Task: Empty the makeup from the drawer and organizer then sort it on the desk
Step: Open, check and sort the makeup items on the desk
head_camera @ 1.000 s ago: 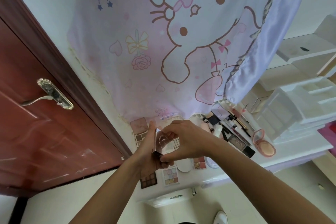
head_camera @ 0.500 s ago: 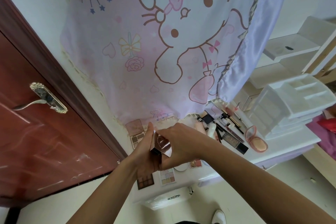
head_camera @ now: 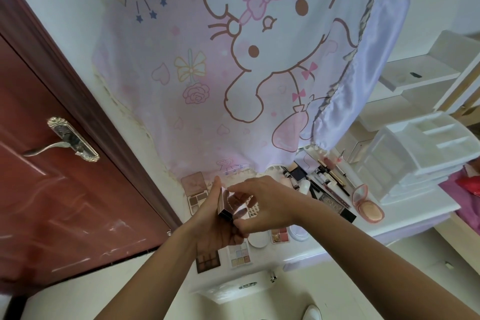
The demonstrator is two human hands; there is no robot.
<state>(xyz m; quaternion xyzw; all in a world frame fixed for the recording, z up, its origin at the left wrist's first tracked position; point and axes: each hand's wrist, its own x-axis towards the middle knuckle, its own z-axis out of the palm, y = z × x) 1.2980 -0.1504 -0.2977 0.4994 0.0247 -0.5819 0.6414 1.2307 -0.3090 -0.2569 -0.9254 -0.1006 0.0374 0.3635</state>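
Observation:
Both hands hold one mirrored rose-gold palette (head_camera: 235, 206) above the white desk (head_camera: 415, 212). My left hand (head_camera: 215, 223) grips its hinge side and underside. My right hand (head_camera: 265, 205) pinches the shiny lid from the right, and the lid stands partly raised. Below the hands lie a brown eyeshadow palette (head_camera: 207, 262), a pastel palette (head_camera: 240, 254) and a pink blush palette (head_camera: 280, 235). An open nude palette (head_camera: 196, 191) sits behind my left hand. Pencils, tubes and dark cases (head_camera: 322, 183) are laid out further right, beside an open pink compact (head_camera: 367, 206).
A white drawer organizer (head_camera: 418, 158) stands at the desk's right end, with white shelves (head_camera: 420, 75) behind it. A pink cartoon curtain (head_camera: 233, 73) hangs over the desk's back. A red-brown door (head_camera: 52, 189) with a metal handle is on the left. An open drawer front (head_camera: 233, 289) juts out below the desk.
The mirrored lid has swung between the hands and now faces up towards me. Both hands stay on the palette at the same spot over the desk.

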